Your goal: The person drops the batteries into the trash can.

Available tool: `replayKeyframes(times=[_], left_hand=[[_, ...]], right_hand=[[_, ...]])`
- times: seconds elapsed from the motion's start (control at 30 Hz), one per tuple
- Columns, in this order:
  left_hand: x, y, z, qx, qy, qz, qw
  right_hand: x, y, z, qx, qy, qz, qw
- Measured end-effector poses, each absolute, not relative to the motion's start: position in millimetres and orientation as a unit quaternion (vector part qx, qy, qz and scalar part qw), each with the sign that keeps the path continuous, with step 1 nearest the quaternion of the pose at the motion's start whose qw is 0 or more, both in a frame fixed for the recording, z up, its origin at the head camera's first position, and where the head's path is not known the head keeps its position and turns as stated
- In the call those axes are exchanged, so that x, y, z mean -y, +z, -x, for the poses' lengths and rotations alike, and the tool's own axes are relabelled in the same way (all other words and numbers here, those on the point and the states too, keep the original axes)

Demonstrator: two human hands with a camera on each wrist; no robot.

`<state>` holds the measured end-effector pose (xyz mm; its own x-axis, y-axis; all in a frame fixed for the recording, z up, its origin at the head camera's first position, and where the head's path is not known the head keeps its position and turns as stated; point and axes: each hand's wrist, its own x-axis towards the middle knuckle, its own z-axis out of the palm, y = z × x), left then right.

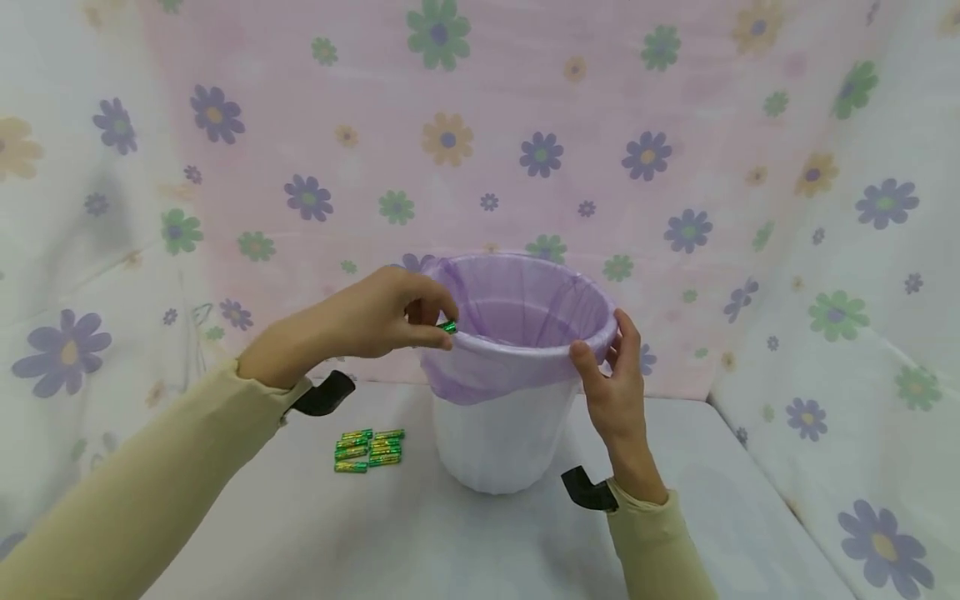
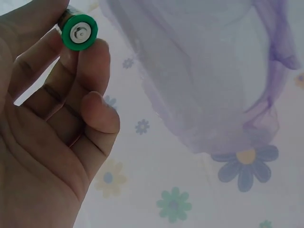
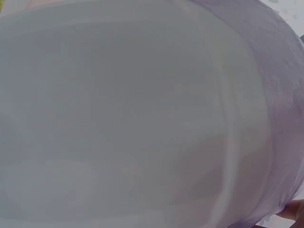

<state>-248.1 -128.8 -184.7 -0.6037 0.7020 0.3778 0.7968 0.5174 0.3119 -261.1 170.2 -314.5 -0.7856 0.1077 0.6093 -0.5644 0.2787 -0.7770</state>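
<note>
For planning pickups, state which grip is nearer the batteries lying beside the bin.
Left. The left grip is higher than the batteries, on their side of the bin, pinching another battery; the right grip is across the bin, holding its lined rim.

A purple bag (image 3: 289,95) drapes the white bin (image 3: 118,114).

No readable text, brand or number. The batteries (image 1: 386,447) on the table (image 1: 300,533) have green and gold wrappers, their markings too small to make out. The battery (image 2: 79,33) pinched in the left hand (image 1: 363,321) shows its green-ringed, silver-coloured end, with no legible lettering. Nothing can be read on the white bin (image 1: 502,442), its purple bag (image 1: 480,379) or the flowered cloth (image 1: 510,83).
</note>
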Motion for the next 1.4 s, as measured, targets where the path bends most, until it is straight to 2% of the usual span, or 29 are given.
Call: replayKeyframes(times=[0.3,0.8,1.4], left_hand=[[96.1,-168.7,276.9,0.868,-0.237,0.426,0.095],[64.0,-182.6,324.7,0.897,-0.224,0.375,0.071],[47.0,-200.1,341.1,0.908,-0.197,0.365,0.06]], right_hand=[[-169.7,-313.9,259.7,0.746,0.58,-0.146,0.292],[-168.1,-312.5,258.9,0.754,0.577,-0.135,0.284],[-167.7,-312.1,258.0,0.757,0.575,-0.131,0.281]])
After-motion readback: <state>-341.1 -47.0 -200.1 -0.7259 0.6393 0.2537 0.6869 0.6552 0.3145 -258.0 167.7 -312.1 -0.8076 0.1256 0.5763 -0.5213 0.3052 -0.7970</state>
